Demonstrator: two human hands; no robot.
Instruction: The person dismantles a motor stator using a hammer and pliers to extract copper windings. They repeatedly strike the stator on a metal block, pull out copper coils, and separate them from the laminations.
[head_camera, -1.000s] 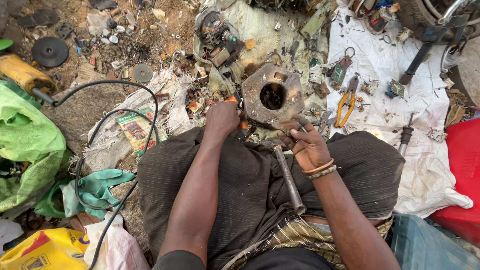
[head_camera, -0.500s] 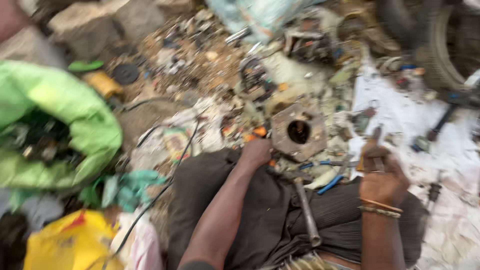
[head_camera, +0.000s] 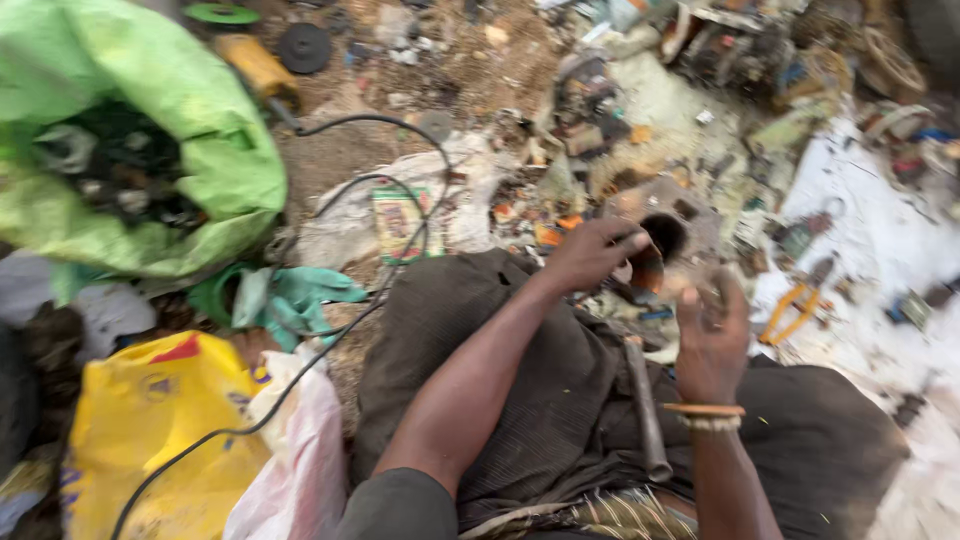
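Note:
A rusty metal housing (head_camera: 676, 213) with a round hole stands on the littered ground in front of my knees. My left hand (head_camera: 590, 254) reaches to its near edge, fingers curled against the rim by the hole. My right hand (head_camera: 712, 335), with bands on the wrist, is raised just right of it, fingers closed on something small that the blur hides. A grey metal bar (head_camera: 645, 405) lies along my lap between my forearms. The whole frame is motion-blurred.
A green sack (head_camera: 215, 150) of dark parts sits at the left, a yellow bag (head_camera: 150, 430) below it. A black cable (head_camera: 340, 200) loops from a yellow power tool (head_camera: 255, 65). Orange-handled pliers (head_camera: 790, 305) lie on white cloth (head_camera: 880, 250) at right. Scrap parts cover the ground beyond.
The view has swung left, bringing the green sack and yellow bag further in. My left hand has moved onto the housing's rim. My right hand has lifted off my lap toward the housing.

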